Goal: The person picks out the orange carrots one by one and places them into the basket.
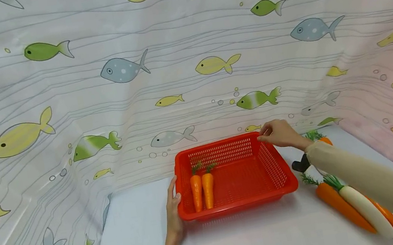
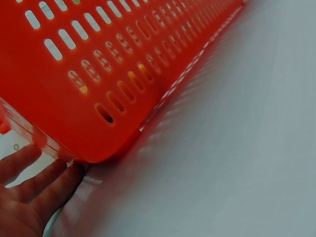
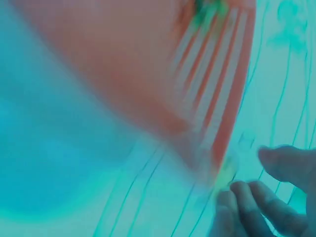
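A red plastic basket [image 1: 239, 207] with slotted walls stands on the white surface. Two orange carrots [image 1: 209, 190] with green tops lie side by side in its left part. Beside the left wall is my left hand [image 1: 173, 208], its thumb by the rim. In the left wrist view its fingers [image 2: 47, 185] run fairly straight, tips at the basket's wall. My right hand [image 1: 278, 133] is at the far right corner of the rim. The blurred right wrist view shows a gap between its thumb and bent fingers [image 3: 252, 207], with nothing between them beside the basket's corner.
Right of the basket, under the right forearm, lie a large carrot [image 1: 344, 206], a white radish [image 1: 366, 209] and more orange carrots [image 1: 387, 216]. Another carrot top [image 1: 313, 135] shows behind the wrist. A fish-print curtain [image 1: 191, 89] hangs behind and along both sides.
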`<state>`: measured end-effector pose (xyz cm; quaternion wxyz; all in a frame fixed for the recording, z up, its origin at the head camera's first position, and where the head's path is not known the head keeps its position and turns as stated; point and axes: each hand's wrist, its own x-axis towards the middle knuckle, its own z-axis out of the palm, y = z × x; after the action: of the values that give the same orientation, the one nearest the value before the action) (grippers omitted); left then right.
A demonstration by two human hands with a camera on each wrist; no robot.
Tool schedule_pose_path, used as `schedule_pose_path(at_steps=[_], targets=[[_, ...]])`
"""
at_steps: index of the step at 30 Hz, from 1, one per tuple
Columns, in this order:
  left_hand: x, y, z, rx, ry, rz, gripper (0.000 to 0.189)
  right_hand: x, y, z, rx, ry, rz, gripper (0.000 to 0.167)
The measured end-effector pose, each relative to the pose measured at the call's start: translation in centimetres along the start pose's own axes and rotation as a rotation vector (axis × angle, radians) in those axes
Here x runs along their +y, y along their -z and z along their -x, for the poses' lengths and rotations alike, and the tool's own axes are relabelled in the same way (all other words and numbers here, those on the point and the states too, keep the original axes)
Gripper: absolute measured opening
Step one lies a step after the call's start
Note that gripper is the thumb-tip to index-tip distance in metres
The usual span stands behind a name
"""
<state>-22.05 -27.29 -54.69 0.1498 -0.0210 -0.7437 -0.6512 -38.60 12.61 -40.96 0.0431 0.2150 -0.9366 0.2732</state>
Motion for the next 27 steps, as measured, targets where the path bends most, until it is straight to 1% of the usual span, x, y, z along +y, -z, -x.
schedule_pose_path(at_steps=[2,4,7,11,14,18,22,27], targets=[[-0.1,-0.1,0.1,0.001,-0.002,-0.011,0.058,2.1,1.1,0.6,0.037,-0.038,0.031,0.035],[-0.2,-0.1,0.1,0.001,-0.003,-0.018,0.057,4.3,2.0,1.2,0.051,-0.081,0.069,0.040],[-0.2,-0.1,0.0,-0.001,-0.003,-0.019,0.057,7.5,3.4,2.2,0.034,-0.147,0.130,0.045],[-0.3,0.0,0.0,-0.001,0.000,-0.016,0.057,10.7,4.9,3.7,-0.007,-0.231,0.200,0.050],[-0.4,0.2,-0.1,0.000,-0.001,-0.012,0.057,12.2,5.6,4.5,-0.036,-0.252,0.239,0.051],[-0.3,0.3,-0.2,0.000,-0.011,0.001,0.057,13.4,6.0,5.3,-0.069,-0.255,0.255,0.054],[-0.3,0.2,-0.2,0.001,-0.013,0.005,0.058,14.3,5.6,5.9,-0.081,-0.276,0.269,0.055],[-0.2,-0.1,0.0,0.001,-0.005,-0.001,0.059,15.7,4.7,6.5,-0.089,-0.263,0.290,0.054]])
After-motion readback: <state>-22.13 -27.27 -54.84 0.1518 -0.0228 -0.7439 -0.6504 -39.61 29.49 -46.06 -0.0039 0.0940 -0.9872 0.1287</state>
